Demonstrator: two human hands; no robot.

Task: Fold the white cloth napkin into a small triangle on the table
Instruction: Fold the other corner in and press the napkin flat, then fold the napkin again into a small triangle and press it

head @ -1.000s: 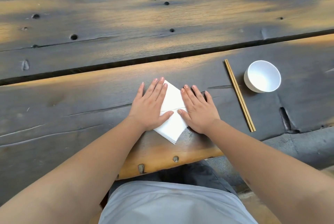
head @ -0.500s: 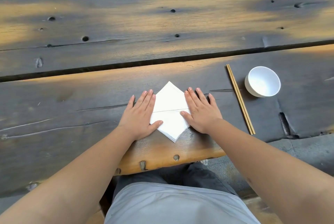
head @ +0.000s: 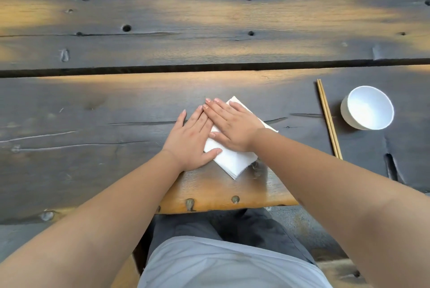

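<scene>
- Currently both hands lie flat on the white cloth napkin [head: 235,162], which sits on the dark plank surface [head: 116,106] close to its near edge.
- Napkin: folded, set cornerwise; one corner points toward the person, another peeks out beyond the fingertips, a third shows to the right of the right wrist.
- Left hand [head: 190,141]: palm down, fingers straight and together, covering the napkin's left side; thumb stretched across the white cloth. Grip open, pressing only.
- Right hand [head: 232,124]: palm down, fingers straight, angled toward the left so its fingertips overlap the left hand's fingers. Grip open, nothing pinched or curled round.
- A loose thread shows at the napkin's lower right edge.
- Wooden chopsticks [head: 328,117]: a pair lying side by side, well to the right of the napkin.
- White bowl [head: 367,107]: upright, just right of the chopsticks, not touching them.
- Pale shirt and dark trousers visible below the surface edge.
</scene>
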